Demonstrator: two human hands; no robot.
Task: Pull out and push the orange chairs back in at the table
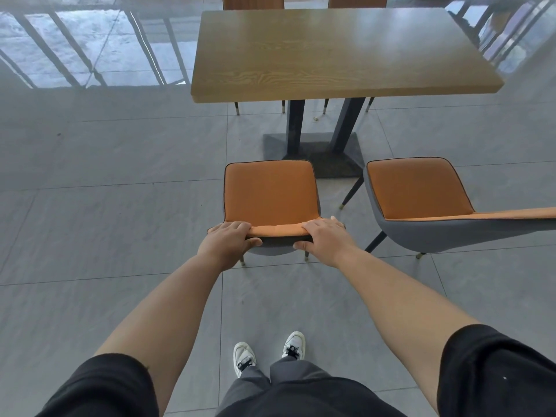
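While both hands [278, 236] grip backrest, orange chair [270, 192] faces table [346, 49].

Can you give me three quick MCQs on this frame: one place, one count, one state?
1. Where is the chair being held?
A. Pulled out, clear of the table
B. Tucked fully under the table
C. Lying on its side

2. How many orange chairs are at least partly visible?
A. Two
B. Three
C. Four

3. What are the hands doing?
A. Hanging free
B. Both gripping the backrest top
C. Resting on the tabletop

Key: 1 A, the held chair stands short of the table. 2 C, two near, two backs beyond. 3 B, left hand and right hand clasp it.
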